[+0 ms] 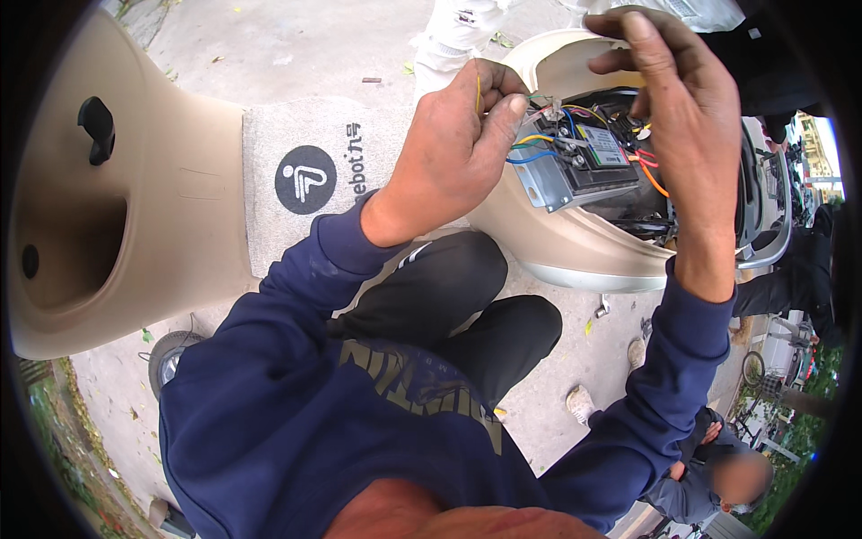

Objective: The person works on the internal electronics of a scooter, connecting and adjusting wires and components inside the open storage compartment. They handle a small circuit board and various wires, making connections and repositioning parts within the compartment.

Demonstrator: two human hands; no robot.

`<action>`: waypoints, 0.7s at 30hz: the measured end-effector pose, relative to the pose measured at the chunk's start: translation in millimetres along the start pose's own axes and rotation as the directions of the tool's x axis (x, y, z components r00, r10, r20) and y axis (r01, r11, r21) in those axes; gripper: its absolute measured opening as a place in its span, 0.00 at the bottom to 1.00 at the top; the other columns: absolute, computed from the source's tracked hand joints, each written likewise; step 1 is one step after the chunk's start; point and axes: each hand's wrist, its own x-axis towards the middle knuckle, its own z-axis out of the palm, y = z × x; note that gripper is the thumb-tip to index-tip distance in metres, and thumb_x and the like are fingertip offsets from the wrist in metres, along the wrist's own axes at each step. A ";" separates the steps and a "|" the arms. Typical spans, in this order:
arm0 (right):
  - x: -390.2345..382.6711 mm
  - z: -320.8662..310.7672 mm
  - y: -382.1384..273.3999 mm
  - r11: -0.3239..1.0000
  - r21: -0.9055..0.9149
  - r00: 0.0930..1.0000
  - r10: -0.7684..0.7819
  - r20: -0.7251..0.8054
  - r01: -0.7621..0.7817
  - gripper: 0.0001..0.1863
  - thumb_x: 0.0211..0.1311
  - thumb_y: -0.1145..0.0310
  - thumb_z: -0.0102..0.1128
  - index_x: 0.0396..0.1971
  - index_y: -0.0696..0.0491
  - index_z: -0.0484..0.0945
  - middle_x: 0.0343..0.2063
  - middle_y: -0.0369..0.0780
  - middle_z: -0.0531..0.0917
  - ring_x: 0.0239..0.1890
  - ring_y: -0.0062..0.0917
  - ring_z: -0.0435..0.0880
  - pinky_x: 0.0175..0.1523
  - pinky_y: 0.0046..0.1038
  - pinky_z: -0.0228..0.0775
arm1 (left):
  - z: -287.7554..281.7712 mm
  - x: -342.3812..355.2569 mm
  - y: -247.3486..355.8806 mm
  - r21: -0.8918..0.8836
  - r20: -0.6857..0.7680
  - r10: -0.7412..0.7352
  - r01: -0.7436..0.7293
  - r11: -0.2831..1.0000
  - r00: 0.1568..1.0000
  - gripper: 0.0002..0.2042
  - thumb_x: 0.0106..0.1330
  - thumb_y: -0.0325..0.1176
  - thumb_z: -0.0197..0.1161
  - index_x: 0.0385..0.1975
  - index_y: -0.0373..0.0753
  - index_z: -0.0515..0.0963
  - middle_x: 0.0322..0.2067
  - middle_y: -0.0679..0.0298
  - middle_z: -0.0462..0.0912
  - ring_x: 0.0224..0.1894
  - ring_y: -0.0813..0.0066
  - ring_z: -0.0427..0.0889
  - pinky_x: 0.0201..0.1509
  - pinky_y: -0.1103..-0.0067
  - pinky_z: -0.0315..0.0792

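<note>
My left hand (460,148) is closed in a pinch, thumb against forefinger. A thin yellow wire (479,92) crosses its fingers, and a fine green wire end shows by the thumb tip. Right of it my right hand (687,108) is raised, its fingers loosely curved and apart, and I see nothing in it. Below and between the hands lies a metal-cased controller box (548,184) with a label. Yellow, green and blue wires (536,154) join its terminals. Orange and red wires (653,172) run from its right side into the scooter's open body, partly hidden by my right hand.
The beige scooter body (584,247) surrounds the wiring bay. A grey footboard mat (269,135) and the front panel (171,171) stand at the left. Another person in light trousers (449,40) is at the far side; a seated person (691,485) is at lower right.
</note>
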 end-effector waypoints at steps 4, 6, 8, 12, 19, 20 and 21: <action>-3.6 13.7 11.6 0.940 -0.310 0.986 -0.105 0.129 0.140 0.23 0.76 0.52 0.58 0.38 0.60 0.84 0.27 0.33 0.82 0.28 0.14 0.73 0.33 0.22 0.67 | -0.5 -1.5 -2.7 0.002 -0.028 0.013 -0.013 1.000 1.000 0.09 0.76 0.30 0.55 0.45 0.29 0.72 0.24 0.64 0.77 0.21 0.84 0.69 0.25 0.82 0.64; -3.3 15.1 8.4 0.855 -0.484 0.967 -0.074 0.242 0.186 0.22 0.74 0.54 0.60 0.35 0.62 0.80 0.22 0.41 0.80 0.23 0.25 0.71 0.31 0.29 0.66 | -1.6 -0.1 0.6 0.000 -0.039 0.015 -0.015 1.000 0.999 0.06 0.73 0.24 0.57 0.41 0.28 0.72 0.22 0.55 0.79 0.22 0.75 0.73 0.27 0.76 0.68; -6.6 14.9 1.5 0.805 -0.526 0.923 -0.071 0.377 0.276 0.22 0.72 0.55 0.62 0.33 0.63 0.79 0.21 0.45 0.78 0.22 0.32 0.70 0.31 0.32 0.66 | -2.1 0.1 0.9 0.014 -0.044 0.031 -0.030 0.999 0.999 0.06 0.73 0.24 0.57 0.41 0.28 0.72 0.22 0.55 0.79 0.22 0.75 0.74 0.27 0.76 0.68; -9.1 13.3 9.7 0.761 -0.511 0.899 -0.214 0.382 0.399 0.17 0.73 0.62 0.60 0.35 0.63 0.77 0.21 0.49 0.75 0.23 0.38 0.68 0.33 0.35 0.66 | -1.5 0.4 -0.1 0.004 -0.047 0.048 -0.048 0.999 0.998 0.06 0.73 0.25 0.57 0.41 0.28 0.72 0.22 0.56 0.79 0.22 0.76 0.74 0.27 0.76 0.68; -1.2 11.5 14.8 0.862 -0.475 0.951 -0.026 0.307 0.177 0.16 0.73 0.62 0.59 0.36 0.64 0.77 0.24 0.53 0.76 0.27 0.47 0.68 0.35 0.37 0.66 | -0.7 -0.7 -3.0 0.007 -0.017 0.012 -0.012 1.000 1.000 0.11 0.78 0.34 0.55 0.46 0.30 0.73 0.24 0.68 0.77 0.20 0.88 0.68 0.22 0.86 0.62; -0.4 14.4 7.1 0.844 -0.514 0.951 0.017 0.308 0.151 0.16 0.73 0.62 0.59 0.37 0.64 0.77 0.24 0.53 0.76 0.28 0.48 0.68 0.35 0.37 0.66 | -1.0 -0.9 -2.7 0.010 -0.021 0.012 -0.011 1.000 1.000 0.11 0.78 0.34 0.55 0.46 0.30 0.72 0.24 0.67 0.78 0.20 0.88 0.68 0.22 0.86 0.62; 0.3 16.3 2.9 0.824 -0.552 0.950 0.060 0.308 0.126 0.16 0.73 0.62 0.58 0.37 0.63 0.77 0.24 0.53 0.75 0.28 0.49 0.67 0.35 0.38 0.66 | -1.2 -0.8 -2.4 0.014 -0.026 0.011 -0.011 1.000 1.000 0.11 0.78 0.34 0.55 0.47 0.30 0.72 0.24 0.67 0.78 0.20 0.88 0.68 0.22 0.86 0.62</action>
